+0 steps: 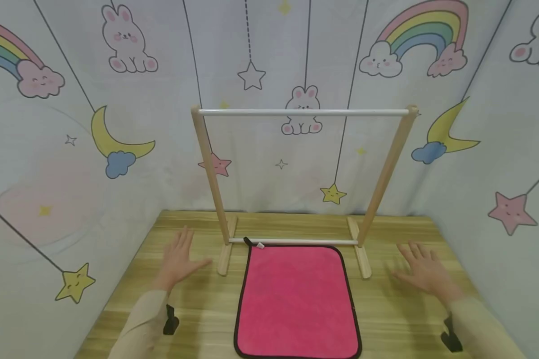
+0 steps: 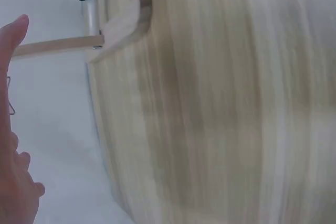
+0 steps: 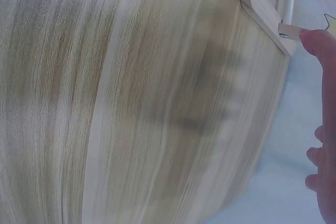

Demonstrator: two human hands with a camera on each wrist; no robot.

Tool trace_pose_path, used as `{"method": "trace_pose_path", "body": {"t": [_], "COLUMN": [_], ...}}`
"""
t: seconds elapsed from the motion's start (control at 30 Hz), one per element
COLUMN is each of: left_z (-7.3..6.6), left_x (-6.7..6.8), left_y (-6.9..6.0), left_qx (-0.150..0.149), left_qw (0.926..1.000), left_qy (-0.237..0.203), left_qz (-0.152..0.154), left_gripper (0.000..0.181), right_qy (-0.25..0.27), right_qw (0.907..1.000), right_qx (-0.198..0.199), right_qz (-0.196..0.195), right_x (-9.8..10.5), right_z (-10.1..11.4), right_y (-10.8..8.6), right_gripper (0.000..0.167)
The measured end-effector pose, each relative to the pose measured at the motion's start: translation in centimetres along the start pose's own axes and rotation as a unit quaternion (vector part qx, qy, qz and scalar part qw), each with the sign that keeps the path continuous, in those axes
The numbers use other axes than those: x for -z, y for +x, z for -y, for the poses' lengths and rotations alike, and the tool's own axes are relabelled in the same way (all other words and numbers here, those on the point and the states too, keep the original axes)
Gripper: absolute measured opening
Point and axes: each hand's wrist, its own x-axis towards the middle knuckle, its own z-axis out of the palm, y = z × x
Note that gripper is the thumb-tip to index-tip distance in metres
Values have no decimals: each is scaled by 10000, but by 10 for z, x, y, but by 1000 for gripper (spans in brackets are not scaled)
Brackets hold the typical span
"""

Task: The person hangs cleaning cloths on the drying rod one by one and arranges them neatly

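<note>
A pink cloth (image 1: 296, 299) with a dark border lies flat on the table, its black loop and a small white tag at the top left corner. Behind it stands a wooden rack (image 1: 388, 174) with white top and bottom bars. My left hand (image 1: 178, 262) is left of the rack with fingers and thumb spread, touching nothing; in the left wrist view the hand (image 2: 16, 182) shows at the left edge. To the right of the rack, my right hand (image 1: 424, 269) is likewise spread and holds nothing; the right wrist view shows the hand (image 3: 328, 103) at its right edge.
The wood-grain table (image 1: 197, 319) reaches back to a curtain (image 1: 269, 179) printed with rabbits, stars, moons and rainbows, which also runs along both sides. The rack's feet (image 1: 363, 262) stand on either side of the cloth's top edge.
</note>
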Motion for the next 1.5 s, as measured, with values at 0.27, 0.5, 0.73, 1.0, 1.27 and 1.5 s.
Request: {"method": "trace_pose_path", "body": {"t": [0.27,0.5,0.73,1.0,1.27,1.5], "left_z": [-25,-46,-56,-70,-79,-87], "left_x": [7,16,23,33,40,48], "left_y": [20,32,47,65,81,88], "left_qx": [-135,178,306,263,290,286], "left_qw": [9971,9907,9771,9623,9558,9496], "left_qy": [-719,-1265,-2008,-2480,-2380,-2424], "left_qz": [-230,-463,-640,-1088,-1703,-1966], "left_gripper": [103,101,99,84,74,67], "right_qy": [139,282,384,505,655,1303], "right_qw": [9998,9991,9985,9973,9953,9889], "right_qx": [107,289,395,535,711,685], "right_qz": [75,86,36,1,-111,-181], "right_x": [1,-1,-3,1,2,-5], "right_z": [7,11,15,25,37,53], "right_y": [2,4,8,11,15,22], "right_gripper": [76,76,75,72,71,73]}}
